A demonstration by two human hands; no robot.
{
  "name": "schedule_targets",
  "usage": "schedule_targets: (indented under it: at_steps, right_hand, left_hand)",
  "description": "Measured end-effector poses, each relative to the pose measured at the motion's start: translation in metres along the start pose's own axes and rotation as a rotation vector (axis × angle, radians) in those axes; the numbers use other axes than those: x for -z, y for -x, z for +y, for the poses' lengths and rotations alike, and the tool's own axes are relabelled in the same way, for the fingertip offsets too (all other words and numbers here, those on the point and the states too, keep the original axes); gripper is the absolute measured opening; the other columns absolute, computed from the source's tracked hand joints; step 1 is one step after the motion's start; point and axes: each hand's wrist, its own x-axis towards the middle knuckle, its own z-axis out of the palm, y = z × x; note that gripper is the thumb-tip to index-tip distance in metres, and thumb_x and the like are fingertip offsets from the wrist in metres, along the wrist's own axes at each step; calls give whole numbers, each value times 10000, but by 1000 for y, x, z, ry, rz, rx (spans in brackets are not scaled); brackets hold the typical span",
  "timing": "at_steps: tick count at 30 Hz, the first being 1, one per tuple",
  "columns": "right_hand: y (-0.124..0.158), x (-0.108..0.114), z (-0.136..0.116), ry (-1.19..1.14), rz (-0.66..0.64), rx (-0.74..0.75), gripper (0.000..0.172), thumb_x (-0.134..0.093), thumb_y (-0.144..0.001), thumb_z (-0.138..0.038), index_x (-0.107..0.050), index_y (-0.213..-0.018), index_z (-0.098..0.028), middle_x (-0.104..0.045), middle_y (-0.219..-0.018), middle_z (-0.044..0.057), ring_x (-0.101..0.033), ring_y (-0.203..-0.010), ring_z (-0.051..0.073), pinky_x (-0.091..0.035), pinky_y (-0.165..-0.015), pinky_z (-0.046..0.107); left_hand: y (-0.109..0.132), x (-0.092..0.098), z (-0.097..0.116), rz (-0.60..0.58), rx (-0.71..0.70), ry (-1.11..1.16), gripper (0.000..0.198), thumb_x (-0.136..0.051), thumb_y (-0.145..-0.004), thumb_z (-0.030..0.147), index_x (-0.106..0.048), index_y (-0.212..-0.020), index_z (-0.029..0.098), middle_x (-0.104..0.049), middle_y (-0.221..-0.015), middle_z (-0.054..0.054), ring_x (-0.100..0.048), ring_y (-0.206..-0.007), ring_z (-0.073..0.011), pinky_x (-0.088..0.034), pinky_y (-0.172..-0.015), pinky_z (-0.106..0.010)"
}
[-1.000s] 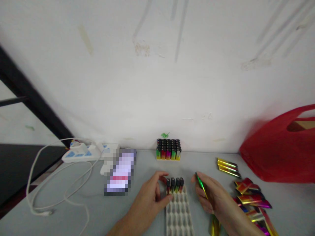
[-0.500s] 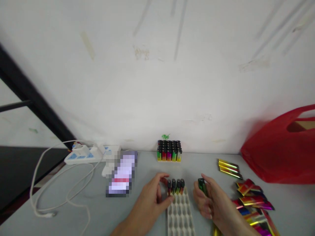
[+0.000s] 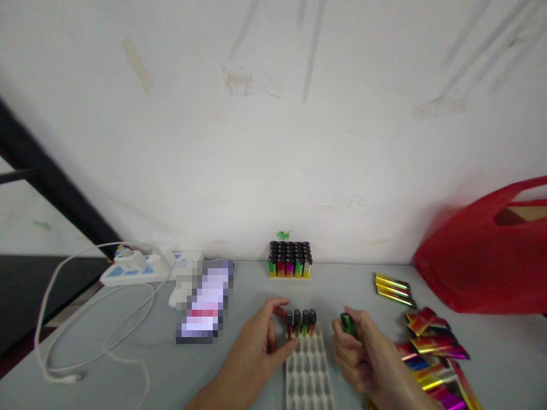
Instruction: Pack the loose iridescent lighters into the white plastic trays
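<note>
A pale tray (image 3: 308, 373) with rows of oval slots lies before me. In its far row stand several lighters (image 3: 305, 322) with black tops and shiny coloured bodies. My left hand (image 3: 256, 344) curls around the tray's far left corner, its thumb on the tray beside the leftmost lighter and its index finger reaching behind the row. Right of the tray, my right hand (image 3: 363, 356) is closed around a green lighter (image 3: 348, 324), whose dark top shows above the fingers. The lower part of that lighter is hidden in the hand.
A block of upright lighters (image 3: 290, 261) stands against the wall. Shiny flat sleeves (image 3: 438, 347) are heaped at the right, with a few gold pieces (image 3: 394, 289) behind them. A red bag (image 3: 478, 267), a phone (image 3: 205, 304), a power strip (image 3: 145, 267) and white cables surround the work.
The view has shifted slightly, so most things sit a little further left. My right hand has turned slightly with the green lighter still held. My left hand keeps its place at the tray.
</note>
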Motion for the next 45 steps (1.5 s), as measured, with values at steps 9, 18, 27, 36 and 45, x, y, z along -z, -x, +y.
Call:
schedule_targets:
  at_steps: [9,18,27,36,45]
  right_hand:
    - [-1,-3,2,31,-18,-20,704,-768,-687,-821,-350,-641,-257,-187,-521,-136,-44,-455,43,-4,-402,212]
    - [-9,9,10,66,103,104,584,-654,-789,-746,-340,-646,-275,-146,-522,-132,-24,-447,64,-29,-378,220]
    - [-4,-4,4,122,187,306,678,-750,-785,-891,-604,-879,-236,-436,-583,-93,-312,-447,87,-279,-444,229]
    - [2,-11,4,534,310,675,402,-745,-986,-639,-781,-1065,-247,-745,-986,50,-669,-967,254,-505,-893,329]
    - [1,-6,5,701,259,739,285,-712,-1054,-481,-810,-1200,-257,-783,-1208,101,-702,-1158,298,-509,-1037,382]
  left_hand:
    - [1,1,2,-3,-3,0,602,-742,-916,320,-562,-1481,219,-516,-729,79,-510,-662,-176,-403,-672,-280]
    - [0,0,-1,15,-9,-1,610,-759,-916,327,-570,-1485,215,-518,-726,82,-505,-656,-174,-394,-660,-277]
    - [0,-1,-2,5,-21,8,624,-744,-918,322,-552,-1502,215,-530,-745,79,-512,-657,-174,-398,-677,-287]
    - [-1,0,-1,-1,-24,-6,606,-740,-928,335,-553,-1492,218,-511,-716,90,-515,-651,-179,-399,-678,-289]
    - [1,1,3,12,-27,23,601,-740,-913,331,-575,-1477,206,-540,-740,77,-517,-647,-175,-407,-671,-286]
